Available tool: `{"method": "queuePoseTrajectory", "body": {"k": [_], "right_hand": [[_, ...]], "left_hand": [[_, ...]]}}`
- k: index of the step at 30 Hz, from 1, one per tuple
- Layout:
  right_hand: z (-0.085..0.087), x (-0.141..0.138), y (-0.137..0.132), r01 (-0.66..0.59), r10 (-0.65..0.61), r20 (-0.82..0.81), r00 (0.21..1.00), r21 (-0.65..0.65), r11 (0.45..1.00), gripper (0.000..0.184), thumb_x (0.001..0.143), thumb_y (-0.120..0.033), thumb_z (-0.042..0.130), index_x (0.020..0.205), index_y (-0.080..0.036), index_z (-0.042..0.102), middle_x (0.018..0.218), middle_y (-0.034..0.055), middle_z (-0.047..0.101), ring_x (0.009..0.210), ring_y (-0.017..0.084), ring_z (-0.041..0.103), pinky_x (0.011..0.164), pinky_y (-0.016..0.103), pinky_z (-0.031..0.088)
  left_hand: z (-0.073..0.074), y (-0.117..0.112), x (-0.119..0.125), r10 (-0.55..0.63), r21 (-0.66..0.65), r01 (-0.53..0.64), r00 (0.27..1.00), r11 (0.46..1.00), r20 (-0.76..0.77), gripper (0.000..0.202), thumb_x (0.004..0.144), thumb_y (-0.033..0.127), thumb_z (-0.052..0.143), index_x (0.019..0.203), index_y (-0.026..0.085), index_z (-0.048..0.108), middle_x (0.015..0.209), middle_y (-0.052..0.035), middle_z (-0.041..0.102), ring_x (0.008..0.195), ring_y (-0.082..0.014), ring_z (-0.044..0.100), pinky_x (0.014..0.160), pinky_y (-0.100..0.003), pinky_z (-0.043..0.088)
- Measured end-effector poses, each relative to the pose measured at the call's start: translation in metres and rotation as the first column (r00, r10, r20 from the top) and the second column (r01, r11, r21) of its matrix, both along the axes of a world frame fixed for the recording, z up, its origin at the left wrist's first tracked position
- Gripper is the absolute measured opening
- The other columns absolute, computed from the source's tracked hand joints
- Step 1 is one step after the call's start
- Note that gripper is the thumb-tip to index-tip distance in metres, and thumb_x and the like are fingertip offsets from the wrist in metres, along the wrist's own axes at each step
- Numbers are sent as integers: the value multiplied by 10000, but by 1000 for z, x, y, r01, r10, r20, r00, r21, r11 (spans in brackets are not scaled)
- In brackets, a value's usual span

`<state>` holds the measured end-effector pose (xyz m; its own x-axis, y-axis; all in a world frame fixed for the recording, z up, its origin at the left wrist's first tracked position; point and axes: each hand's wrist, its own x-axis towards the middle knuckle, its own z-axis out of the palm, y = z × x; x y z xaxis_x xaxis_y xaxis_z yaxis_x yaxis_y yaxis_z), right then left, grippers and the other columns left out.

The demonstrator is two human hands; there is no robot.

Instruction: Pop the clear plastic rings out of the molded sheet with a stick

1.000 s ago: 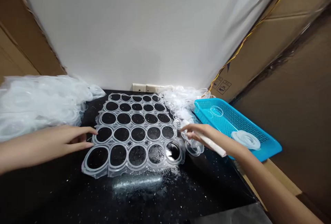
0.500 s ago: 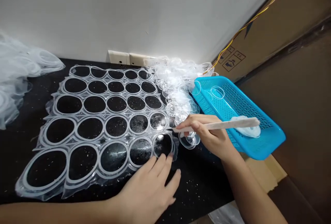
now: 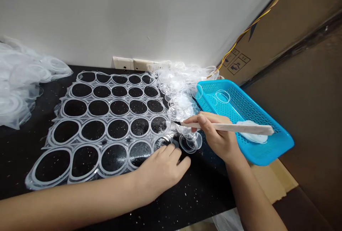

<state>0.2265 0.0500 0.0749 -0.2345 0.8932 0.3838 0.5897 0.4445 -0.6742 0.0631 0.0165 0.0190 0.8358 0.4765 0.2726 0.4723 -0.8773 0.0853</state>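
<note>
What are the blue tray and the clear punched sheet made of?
The blue tray looks like moulded plastic: even colour, slight gloss, and a fine lattice base. The clear punched sheet looks like thin, glossy plastic: see-through, with formed rings around its holes and ragged edges. The exact plastics can't be told from the look.

The black worktop [image 3: 208, 184] is speckled with white flecks (like a night sky), and it shows through the rows of round holes in the clear plastic sheet [image 3: 106, 129]. The bright blue tray [image 3: 263, 152] has a lattice pattern, the cream stick [image 3: 227, 127] a dark tip, and a yellow-orange cable [image 3: 242, 36] crosses brown cardboard [image 3: 294, 17].
</note>
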Motion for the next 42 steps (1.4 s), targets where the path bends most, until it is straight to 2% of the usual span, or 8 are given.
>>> {"method": "queuePoseTrajectory", "body": {"k": [6,10,14,19,27,33,37,42], "right_hand": [[-2,3,-2,-51,49,45,998,40,998,362,924,-334,358,828,-161,661,704,30,643,612,113,580,582,239,432],[-4,0,-2,-99,104,51,993,-96,991,350,916,-348,374,838,-161,659,751,35,655,648,120,591,609,232,435],[-5,-9,-3,-207,233,70,970,-270,940,394,932,-343,328,814,-156,654,694,33,632,625,115,567,593,227,419],[-13,-17,1,-218,301,184,936,-367,904,456,935,-378,300,730,-151,638,621,29,599,561,109,528,542,230,386],[-13,-10,7,-106,211,233,949,-395,912,496,926,-411,299,631,-166,613,545,24,556,474,102,480,481,233,366],[-11,-9,5,-127,169,72,983,-400,908,448,925,-365,334,665,-154,631,558,27,586,489,101,528,479,217,398],[-9,-18,-6,-268,252,-97,963,-479,836,370,921,-315,372,743,-160,657,626,20,636,575,105,584,553,207,441],[-13,-30,-17,-274,307,-26,951,-528,804,392,923,-291,361,697,-140,644,597,18,606,547,93,556,570,211,444]], "left_hand": [[-7,-18,-5,20,69,-22,999,997,31,213,844,101,407,1008,136,537,767,-57,617,723,-184,588,644,-290,456],[-10,-38,-22,31,122,-37,998,992,53,263,867,230,419,1104,158,509,1025,-122,643,998,-237,571,813,-332,422],[-20,-49,-34,91,185,-122,982,975,165,200,829,243,498,1011,181,548,1011,-106,666,1044,-243,561,900,-356,369],[-30,-49,-35,76,186,-102,987,977,144,244,847,357,469,993,182,554,947,-97,691,1016,-246,583,923,-360,339],[-31,-43,-48,-21,169,20,1000,985,7,333,878,411,439,1166,251,493,1078,-81,642,1079,-260,514,925,-402,294],[-39,-46,-46,12,127,-24,995,992,97,340,846,480,462,1106,272,530,1044,-88,651,1100,-276,488,935,-432,276],[-38,-47,-44,30,128,-49,989,991,143,276,831,411,501,1052,255,558,999,-87,665,1083,-265,494,938,-430,265],[-33,-47,-44,39,106,-51,993,993,114,279,847,393,440,1057,251,557,1043,-92,650,1058,-264,508,911,-415,252]]}}
